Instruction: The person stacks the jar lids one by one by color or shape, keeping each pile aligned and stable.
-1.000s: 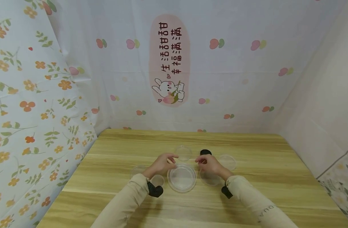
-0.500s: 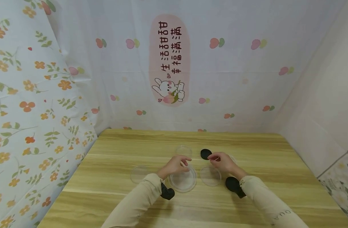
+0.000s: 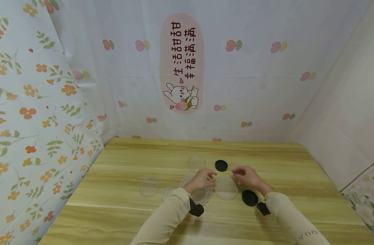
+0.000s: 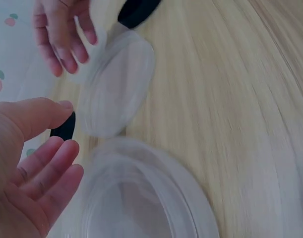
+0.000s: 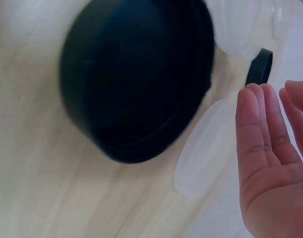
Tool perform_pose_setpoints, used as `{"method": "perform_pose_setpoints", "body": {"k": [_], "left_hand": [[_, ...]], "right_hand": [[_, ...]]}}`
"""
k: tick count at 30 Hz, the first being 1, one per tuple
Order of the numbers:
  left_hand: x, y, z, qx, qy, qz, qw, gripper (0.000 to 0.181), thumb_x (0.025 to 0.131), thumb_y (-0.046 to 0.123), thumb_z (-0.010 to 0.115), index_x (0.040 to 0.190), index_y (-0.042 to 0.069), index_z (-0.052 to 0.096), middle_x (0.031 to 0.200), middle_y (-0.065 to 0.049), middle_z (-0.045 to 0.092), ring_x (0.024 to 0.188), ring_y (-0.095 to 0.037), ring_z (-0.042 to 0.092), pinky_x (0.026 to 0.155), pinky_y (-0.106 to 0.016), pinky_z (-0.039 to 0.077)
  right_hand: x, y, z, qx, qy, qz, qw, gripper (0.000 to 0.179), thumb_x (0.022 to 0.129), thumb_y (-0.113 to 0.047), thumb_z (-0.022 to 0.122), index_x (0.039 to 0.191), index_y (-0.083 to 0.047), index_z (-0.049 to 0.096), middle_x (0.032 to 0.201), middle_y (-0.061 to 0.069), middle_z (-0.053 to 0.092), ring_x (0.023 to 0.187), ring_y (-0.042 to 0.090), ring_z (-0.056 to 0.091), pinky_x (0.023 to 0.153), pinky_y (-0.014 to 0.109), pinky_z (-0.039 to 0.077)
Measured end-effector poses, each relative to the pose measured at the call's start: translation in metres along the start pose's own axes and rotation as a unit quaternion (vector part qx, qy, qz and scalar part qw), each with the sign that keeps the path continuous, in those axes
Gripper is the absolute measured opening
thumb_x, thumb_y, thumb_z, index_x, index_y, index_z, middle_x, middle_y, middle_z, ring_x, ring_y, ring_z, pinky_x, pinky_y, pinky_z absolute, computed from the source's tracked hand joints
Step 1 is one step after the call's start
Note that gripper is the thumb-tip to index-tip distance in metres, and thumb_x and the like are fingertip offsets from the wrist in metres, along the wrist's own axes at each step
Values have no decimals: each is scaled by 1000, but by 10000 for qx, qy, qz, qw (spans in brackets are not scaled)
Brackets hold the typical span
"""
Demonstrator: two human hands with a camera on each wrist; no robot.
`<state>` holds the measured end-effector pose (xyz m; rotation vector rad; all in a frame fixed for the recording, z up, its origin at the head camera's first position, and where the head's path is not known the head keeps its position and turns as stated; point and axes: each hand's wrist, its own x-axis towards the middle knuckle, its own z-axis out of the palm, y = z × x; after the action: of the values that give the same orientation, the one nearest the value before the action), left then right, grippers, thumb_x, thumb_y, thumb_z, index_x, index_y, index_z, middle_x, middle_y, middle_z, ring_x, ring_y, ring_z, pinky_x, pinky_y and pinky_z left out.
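Note:
My left hand (image 3: 202,180) hovers over the right part of a large transparent round lid (image 3: 207,196), its fingers loosely bent and holding nothing. My right hand (image 3: 248,177) hangs to the right, fingers fairly straight in the right wrist view, also holding nothing. Between and just behind the hands lies a small black round lid (image 3: 221,165). Another black lid (image 3: 249,198), hollow side up in the right wrist view (image 5: 141,74), lies just below the right hand. A transparent round lid (image 3: 226,189) lies between the hands. Part of the large lid is hidden under the left forearm.
More transparent discs lie on the wooden table (image 3: 113,207): one behind the left hand (image 3: 197,163), one at the left (image 3: 149,186), and a small one (image 3: 166,193) partly behind the left sleeve. In the right wrist view a transparent lid (image 5: 206,151) lies beside the right fingers.
Both hands have moved to the right over the table. The two black lids, partly or wholly covered by the right arm before, now show fully. The lids themselves stay in place.

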<state>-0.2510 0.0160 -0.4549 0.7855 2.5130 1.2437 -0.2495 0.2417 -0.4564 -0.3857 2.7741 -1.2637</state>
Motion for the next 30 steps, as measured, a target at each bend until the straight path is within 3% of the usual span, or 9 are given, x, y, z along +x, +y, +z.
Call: {"method": "perform_pose_setpoints", "body": {"k": [8, 23, 30], "left_hand": [[4, 4, 8, 64, -29, -291, 9996, 40, 73, 2, 69, 110, -5, 57, 95, -17, 59, 86, -27, 60, 66, -23, 47], [9, 6, 17, 508, 26, -485, 9975, 34, 71, 2, 69, 105, -2, 61, 87, -12, 61, 75, -17, 58, 64, -21, 45], [12, 3, 21, 602, 78, -467, 9971, 34, 69, -6, 66, 103, -4, 61, 84, -11, 61, 73, -14, 58, 62, -19, 45]], "right_hand": [[-2, 8, 4, 438, -26, 294, 9986, 20, 84, 0, 55, 100, 11, 57, 90, 19, 60, 75, 27, 59, 56, 31, 50], [-4, 6, 12, 245, -261, -415, 9985, 16, 80, 5, 57, 93, 14, 59, 82, 18, 61, 71, 23, 58, 55, 24, 47], [-6, 10, 15, 299, -322, -143, 9989, 15, 79, 6, 58, 92, 13, 59, 84, 18, 62, 76, 23, 58, 58, 23, 47]]}}
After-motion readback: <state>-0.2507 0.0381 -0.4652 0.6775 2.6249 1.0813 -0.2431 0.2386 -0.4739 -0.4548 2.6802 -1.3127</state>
